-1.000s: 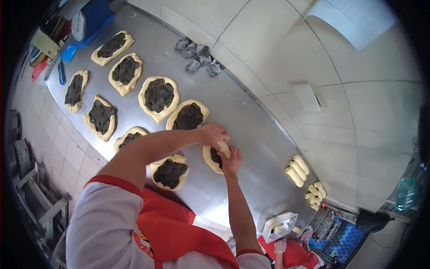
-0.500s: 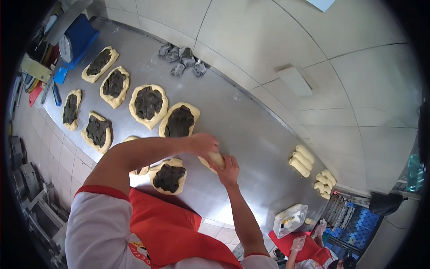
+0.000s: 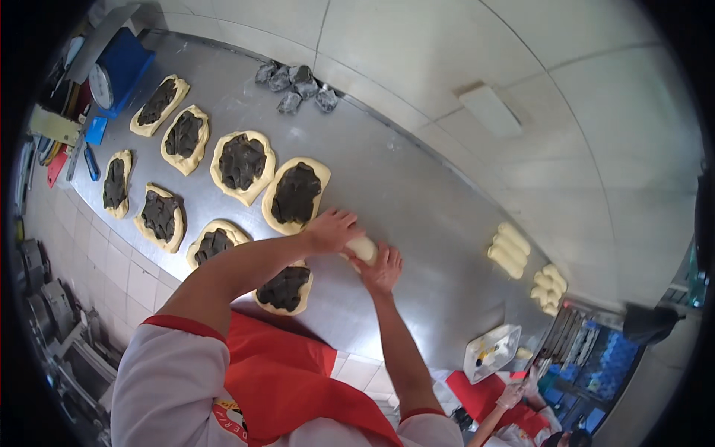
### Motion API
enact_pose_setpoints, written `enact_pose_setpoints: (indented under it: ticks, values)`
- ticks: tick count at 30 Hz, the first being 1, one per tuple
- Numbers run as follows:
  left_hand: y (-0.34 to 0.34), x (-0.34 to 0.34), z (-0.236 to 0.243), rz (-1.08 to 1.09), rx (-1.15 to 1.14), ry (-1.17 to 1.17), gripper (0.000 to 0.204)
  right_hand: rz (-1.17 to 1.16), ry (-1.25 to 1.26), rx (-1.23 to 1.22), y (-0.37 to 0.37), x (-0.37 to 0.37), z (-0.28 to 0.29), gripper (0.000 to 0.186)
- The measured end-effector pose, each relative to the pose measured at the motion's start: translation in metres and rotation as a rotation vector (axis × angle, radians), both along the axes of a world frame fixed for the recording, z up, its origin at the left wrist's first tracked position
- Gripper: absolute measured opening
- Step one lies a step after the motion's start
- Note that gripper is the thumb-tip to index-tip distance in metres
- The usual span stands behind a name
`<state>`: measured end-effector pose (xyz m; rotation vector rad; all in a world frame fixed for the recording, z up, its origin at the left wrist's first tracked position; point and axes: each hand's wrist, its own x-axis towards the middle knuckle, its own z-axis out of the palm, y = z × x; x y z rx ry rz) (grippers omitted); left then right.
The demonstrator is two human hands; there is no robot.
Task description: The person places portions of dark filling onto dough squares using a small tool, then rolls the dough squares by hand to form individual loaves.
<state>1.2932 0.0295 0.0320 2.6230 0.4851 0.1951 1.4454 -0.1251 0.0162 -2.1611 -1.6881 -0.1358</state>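
Steel counter (image 3: 417, 194) held flat dough pieces spread with dark paste. I saw my left hand (image 3: 333, 229) and right hand (image 3: 382, 268) cupped around a dough roll (image 3: 363, 249), mid-rolling; finishing called for even forward pressure.

a commercial bakery kitchen is being shown. a long stainless steel worktable (image 3: 417, 194) is being used, with flattened dough pieces spread with dark filling (image 3: 242, 160) lined along its left end and rolled dough logs (image 3: 510, 249) waiting near its right end. white tiled walls (image 3: 447, 45), a blue scale (image 3: 119, 71) and a red apron (image 3: 290, 380) are being seen.
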Motion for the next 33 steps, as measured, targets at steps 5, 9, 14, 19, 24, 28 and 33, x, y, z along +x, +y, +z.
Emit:
enact_pose_setpoints:
  ticks: [5, 9, 14, 19, 24, 28, 33]
  values:
    - [-0.008, -0.012, 0.003, -0.081, 0.020, 0.010, 0.058, 0.056, 0.090, -0.056, -0.020, -0.014, 0.013, 0.079]
    - [-0.029, -0.024, 0.017, -0.116, -0.129, 0.123, 0.060, -0.049, 0.252, -0.229, -0.037, -0.018, 0.008, 0.081]
    - [-0.068, -0.042, 0.010, 0.077, 0.057, -0.050, 0.060, -0.024, 0.121, -0.141, -0.051, -0.046, 0.015, 0.075]
    - [-0.121, -0.027, 0.001, -0.207, -0.082, -0.057, 0.056, -0.062, 0.290, -0.496, -0.138, -0.031, 0.041, 0.070]
    - [-0.192, 0.026, 0.018, -0.256, -0.222, -0.231, 0.051, -0.315, 0.013, -0.477, -0.215, -0.017, 0.071, 0.072]
    - [-0.252, 0.018, 0.041, -0.261, -0.664, -0.559, 0.064, -0.230, 0.128, -0.359, -0.260, -0.064, 0.024, 0.061]
    - [-0.254, 0.038, 0.018, -0.303, -0.403, -0.396, 0.072, -0.321, -0.074, -0.380, -0.211, -0.063, -0.018, 0.058]
